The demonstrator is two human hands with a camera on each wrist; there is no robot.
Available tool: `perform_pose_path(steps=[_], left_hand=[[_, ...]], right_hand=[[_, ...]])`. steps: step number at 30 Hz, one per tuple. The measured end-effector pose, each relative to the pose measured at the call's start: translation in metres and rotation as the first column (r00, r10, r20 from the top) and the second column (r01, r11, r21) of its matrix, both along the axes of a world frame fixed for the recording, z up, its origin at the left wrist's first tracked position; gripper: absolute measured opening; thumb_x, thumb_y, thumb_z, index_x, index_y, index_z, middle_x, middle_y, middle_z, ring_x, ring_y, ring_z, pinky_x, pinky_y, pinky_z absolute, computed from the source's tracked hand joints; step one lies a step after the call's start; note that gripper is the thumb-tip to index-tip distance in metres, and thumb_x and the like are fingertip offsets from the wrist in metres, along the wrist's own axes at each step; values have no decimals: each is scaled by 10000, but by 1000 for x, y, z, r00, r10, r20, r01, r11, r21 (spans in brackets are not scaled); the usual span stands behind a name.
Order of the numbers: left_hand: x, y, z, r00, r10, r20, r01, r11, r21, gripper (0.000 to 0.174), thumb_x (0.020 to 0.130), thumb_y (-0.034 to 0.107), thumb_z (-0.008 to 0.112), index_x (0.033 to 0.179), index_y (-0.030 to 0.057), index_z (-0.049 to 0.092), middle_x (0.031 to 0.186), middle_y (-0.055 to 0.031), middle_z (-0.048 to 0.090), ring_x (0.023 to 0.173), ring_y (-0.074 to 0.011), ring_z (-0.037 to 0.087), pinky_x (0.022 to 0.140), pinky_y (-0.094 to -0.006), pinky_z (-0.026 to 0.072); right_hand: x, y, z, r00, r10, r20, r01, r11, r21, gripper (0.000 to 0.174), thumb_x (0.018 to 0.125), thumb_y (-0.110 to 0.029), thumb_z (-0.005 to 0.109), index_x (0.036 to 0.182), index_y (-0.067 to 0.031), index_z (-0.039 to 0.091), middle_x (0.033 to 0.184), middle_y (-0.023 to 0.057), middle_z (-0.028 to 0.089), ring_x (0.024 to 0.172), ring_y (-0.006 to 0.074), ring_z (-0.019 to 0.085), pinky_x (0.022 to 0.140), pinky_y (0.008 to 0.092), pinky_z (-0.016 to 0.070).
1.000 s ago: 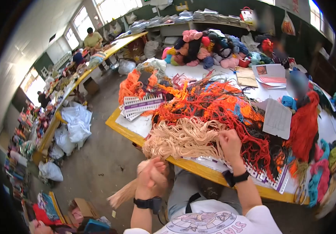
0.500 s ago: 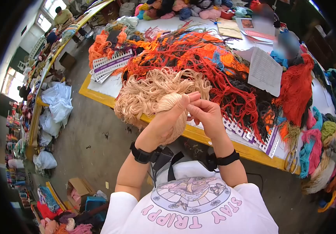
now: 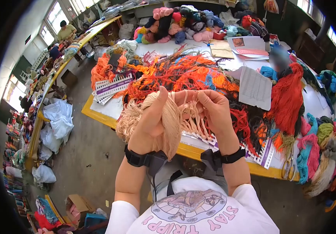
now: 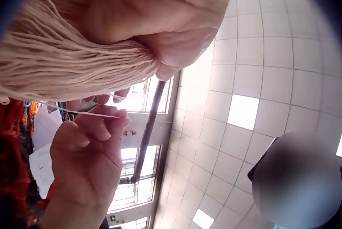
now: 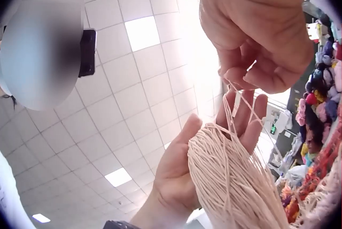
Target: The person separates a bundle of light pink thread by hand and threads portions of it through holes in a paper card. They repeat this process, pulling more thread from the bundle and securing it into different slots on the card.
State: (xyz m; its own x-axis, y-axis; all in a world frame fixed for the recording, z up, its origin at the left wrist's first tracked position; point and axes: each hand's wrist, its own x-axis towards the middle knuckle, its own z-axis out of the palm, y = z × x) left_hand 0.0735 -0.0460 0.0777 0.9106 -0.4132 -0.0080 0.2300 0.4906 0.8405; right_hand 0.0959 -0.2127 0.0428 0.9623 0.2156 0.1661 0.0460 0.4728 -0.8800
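A pale beige skein of yarn [image 3: 170, 126] hangs draped over my left hand [image 3: 152, 124], whose thumb stands straight up beside it. In the right wrist view, the fingers of the left hand [image 5: 179, 178] reach out behind the skein, partly hidden by it. My right hand [image 3: 216, 111] pinches thin strands of the same yarn between thumb and forefinger, just right of the left fingertips. From the left wrist view, one strand [image 4: 96, 114] runs taut to the right hand [image 4: 88, 159]. More loose beige yarn [image 3: 127, 121] lies on the table behind the left hand.
Tangled orange, red and black yarn [image 3: 183, 70] covers the middle of the yellow-edged table [image 3: 98, 113]. Punched cards [image 3: 113, 86], a printed sheet [image 3: 255, 87] and a red hank [image 3: 289, 97] lie around it. Scissors [image 3: 288, 167] are at the front right edge.
The right hand went from the table yarn to the left fingertips and now draws strands out. The left hand came up from low beside the table, bringing the skein over it.
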Motion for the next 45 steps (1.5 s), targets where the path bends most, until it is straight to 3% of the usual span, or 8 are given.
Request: perform_pose_path(steps=[6, 7, 10, 15, 24, 34, 40, 45], left_hand=[[0, 1, -5, 998, -29, 59, 28, 1000, 15, 754, 871, 581, 305, 1246, -69, 382, 1191, -142, 504, 1029, -202, 539, 841, -340, 466], [-1, 3, -4, 997, -55, 57, 55, 998, 4, 757, 868, 586, 312, 1249, -65, 381, 1172, -134, 518, 1008, -189, 546, 824, -320, 464], [-1, 6, -3, 997, -74, 32, 74, 997, 8, 773, 858, 602, 322, 1252, -61, 378, 1145, -129, 535, 978, -173, 555, 804, -296, 461], [0, 3, -6, 996, -89, -3, 89, 996, -13, 734, 856, 588, 359, 1208, -53, 425, 1085, -139, 551, 940, -167, 565, 776, -298, 472], [2, 10, -5, 999, -6, -47, 10, 996, 93, 355, 886, 319, 517, 1036, 5, 588, 941, -47, 608, 859, -115, 567, 658, -239, 451], [6, 14, -17, 995, 5, -98, -3, 1000, 27, 258, 875, 234, 538, 937, -11, 593, 858, -101, 613, 767, -170, 611, 678, -295, 526], [9, 14, -18, 997, -16, -77, 14, 999, -30, 229, 874, 220, 541, 930, 6, 595, 873, -83, 616, 771, -161, 611, 667, -287, 523], [12, 14, -21, 994, -29, -105, 25, 999, -39, 229, 865, 211, 558, 965, 9, 598, 928, -84, 618, 805, -156, 610, 702, -295, 513]], right_hand=[[-12, 19, 3, 976, -29, 217, 70, 980, -184, 140, 849, -122, 584, 854, 8, 636, 813, 16, 612, 677, 52, 545, 584, 186, 448], [-18, 18, 10, 999, 46, 25, -44, 997, -56, 130, 843, -124, 591, 865, -1, 629, 772, 5, 596, 675, 58, 554, 603, 183, 453], [-11, 12, 0, 986, 151, -70, -150, 989, 13, 130, 836, -120, 597, 884, -2, 624, 769, 11, 601, 694, 65, 568, 623, 183, 464], [-18, 20, -2, 987, 125, 99, -102, 972, -210, 139, 814, -126, 629, 857, 6, 632, 778, 10, 615, 655, 44, 547, 573, 186, 430], [-17, 9, -6, 996, 73, 54, -70, 996, -46, 112, 812, -165, 642, 813, -54, 640, 704, -27, 591, 570, 16, 498, 475, 150, 368], [-15, 14, -20, 985, 109, -137, -80, 977, 199, 152, 825, -202, 630, 799, -54, 654, 677, -35, 583, 523, 3, 468, 439, 142, 358], [-17, 16, -17, 998, -3, -58, 2, 1000, -22, 211, 851, -240, 596, 830, -40, 659, 661, -43, 564, 488, 6, 430, 443, 151, 347], [-14, 20, -18, 991, -55, 119, 78, 976, -201, 167, 806, -166, 648, 800, 1, 656, 670, -20, 560, 680, 29, 502, 502, 161, 370]])
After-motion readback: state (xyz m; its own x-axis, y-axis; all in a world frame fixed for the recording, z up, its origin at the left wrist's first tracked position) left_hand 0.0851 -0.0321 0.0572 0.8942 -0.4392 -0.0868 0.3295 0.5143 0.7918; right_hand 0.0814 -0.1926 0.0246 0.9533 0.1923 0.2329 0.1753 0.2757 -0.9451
